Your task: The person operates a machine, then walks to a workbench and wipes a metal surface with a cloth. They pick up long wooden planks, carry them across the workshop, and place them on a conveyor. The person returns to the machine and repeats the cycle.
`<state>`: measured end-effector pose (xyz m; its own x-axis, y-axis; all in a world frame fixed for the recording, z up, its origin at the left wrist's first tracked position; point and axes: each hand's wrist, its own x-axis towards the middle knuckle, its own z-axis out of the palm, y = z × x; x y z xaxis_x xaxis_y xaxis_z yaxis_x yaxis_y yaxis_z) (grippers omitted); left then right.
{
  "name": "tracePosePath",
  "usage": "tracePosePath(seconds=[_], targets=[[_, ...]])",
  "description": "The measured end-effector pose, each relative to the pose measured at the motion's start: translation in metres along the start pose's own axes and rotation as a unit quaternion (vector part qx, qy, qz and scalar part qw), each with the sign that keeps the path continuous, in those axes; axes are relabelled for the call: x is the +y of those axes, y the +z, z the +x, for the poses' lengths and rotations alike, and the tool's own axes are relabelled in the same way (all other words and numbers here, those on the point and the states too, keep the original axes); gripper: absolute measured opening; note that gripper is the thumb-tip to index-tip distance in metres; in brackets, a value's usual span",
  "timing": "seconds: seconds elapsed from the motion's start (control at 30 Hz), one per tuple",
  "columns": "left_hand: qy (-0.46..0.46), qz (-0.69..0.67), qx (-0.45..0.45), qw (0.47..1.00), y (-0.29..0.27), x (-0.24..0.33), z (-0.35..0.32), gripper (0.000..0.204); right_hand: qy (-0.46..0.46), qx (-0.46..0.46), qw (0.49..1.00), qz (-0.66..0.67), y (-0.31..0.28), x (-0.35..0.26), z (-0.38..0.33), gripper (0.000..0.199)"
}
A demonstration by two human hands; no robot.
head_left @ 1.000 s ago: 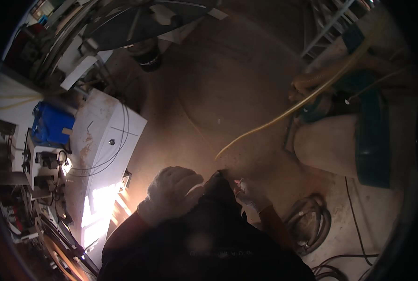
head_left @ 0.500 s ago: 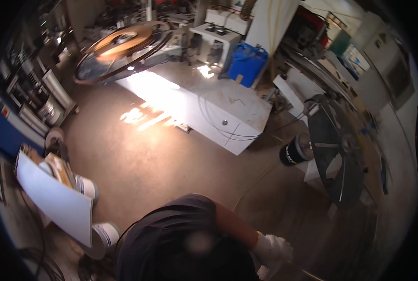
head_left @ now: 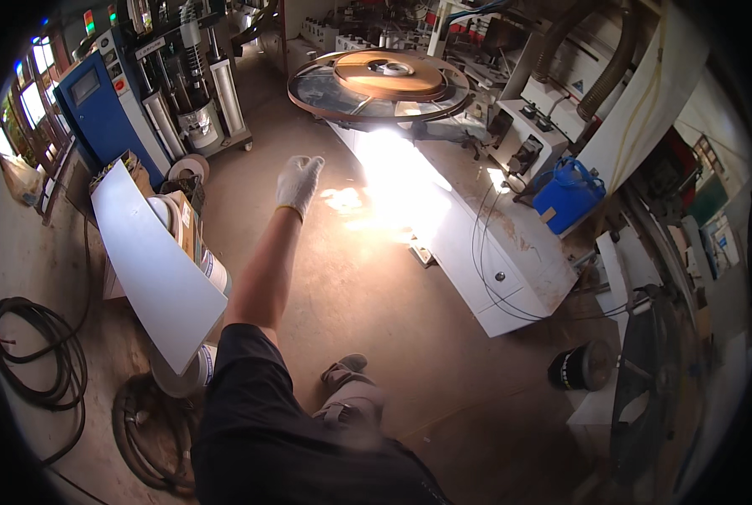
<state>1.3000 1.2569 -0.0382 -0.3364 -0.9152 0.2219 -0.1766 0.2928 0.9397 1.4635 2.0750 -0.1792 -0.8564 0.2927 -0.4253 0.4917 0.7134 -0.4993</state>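
My left hand point(head_left: 298, 183), in a white knitted glove, is raised out in front at the end of my stretched left arm. Its fingers are curled closed; whatever they may hold is too small or hidden to make out. The hand is over the brown floor, short of a large flat reel point(head_left: 390, 74) with a brown coil wound on it. This reel lies at the far end of a long white cabinet point(head_left: 519, 290), apart from my hand. My right hand is out of view.
Along the left stand a blue machine cabinet point(head_left: 98, 105), a curved white panel point(head_left: 144, 252) leaning by buckets, and coiled black hoses point(head_left: 35, 383). A blue jerrycan point(head_left: 568, 195) sits on the white cabinet. A black drum point(head_left: 580, 367) stands at the right. Bright sunlight falls across the cabinet.
The gloved left hand has swung from the lower right, across my body, to forward and left, and the arm is now straight. The view has turned, so the reel appears further right.
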Motion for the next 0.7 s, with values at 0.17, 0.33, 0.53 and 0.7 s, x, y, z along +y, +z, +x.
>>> tracePosePath(seconds=[0.17,0.33,0.53,0.7], targets=[[-0.158,-0.067,0.063,0.983,-0.006,-0.018,0.147,0.061,-0.011,-0.097,0.995,-0.024,0.088,-0.114,0.03,0.045],[-0.247,-0.108,-0.043,0.962,0.022,-0.016,0.221,0.052,0.018,-0.144,0.989,-0.019,0.127,-0.177,0.048,0.047],[-0.262,-0.134,-0.134,0.946,0.039,0.005,0.247,0.032,0.068,-0.172,0.983,0.0,0.145,-0.185,0.058,0.05],[-0.128,0.218,-0.119,0.96,0.043,0.008,0.25,0.046,0.113,-0.185,0.976,0.029,0.146,-0.166,0.053,0.054]])
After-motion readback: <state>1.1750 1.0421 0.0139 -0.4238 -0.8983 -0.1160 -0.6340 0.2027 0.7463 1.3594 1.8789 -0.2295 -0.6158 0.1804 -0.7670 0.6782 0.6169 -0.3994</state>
